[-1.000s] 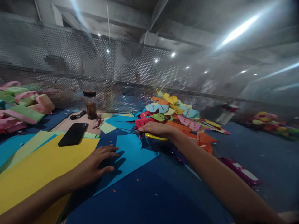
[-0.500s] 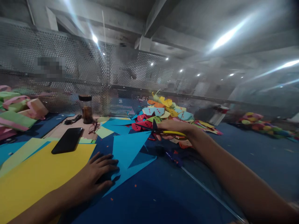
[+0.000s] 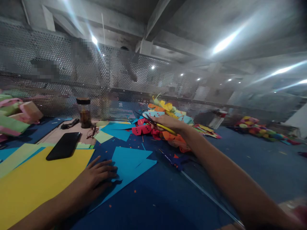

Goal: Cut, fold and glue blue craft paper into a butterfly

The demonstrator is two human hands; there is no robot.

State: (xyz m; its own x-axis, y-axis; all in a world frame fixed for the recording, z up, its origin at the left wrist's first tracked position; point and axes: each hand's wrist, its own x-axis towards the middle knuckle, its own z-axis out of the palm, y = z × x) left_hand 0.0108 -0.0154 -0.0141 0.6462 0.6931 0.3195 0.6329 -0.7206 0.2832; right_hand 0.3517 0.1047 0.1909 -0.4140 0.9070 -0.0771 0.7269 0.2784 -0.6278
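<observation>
Right grip (image 3: 165,123) grasping yellow-handled scissors (image 3: 167,129) | now clear of blue paper (image 3: 131,158) (cutting seems paused) | left grip (image 3: 99,175) released, splayed over that paper

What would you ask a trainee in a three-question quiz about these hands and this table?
1. True or false: the left hand is holding the phone.
2. What does the right hand hold: (a) jar, (b) scissors, (c) glasses?
3. Fill in: the scissors have a ____ handle.

Key: 1. False; the phone lies apart from the left hand. 2. b. 3. Yellow.
</observation>
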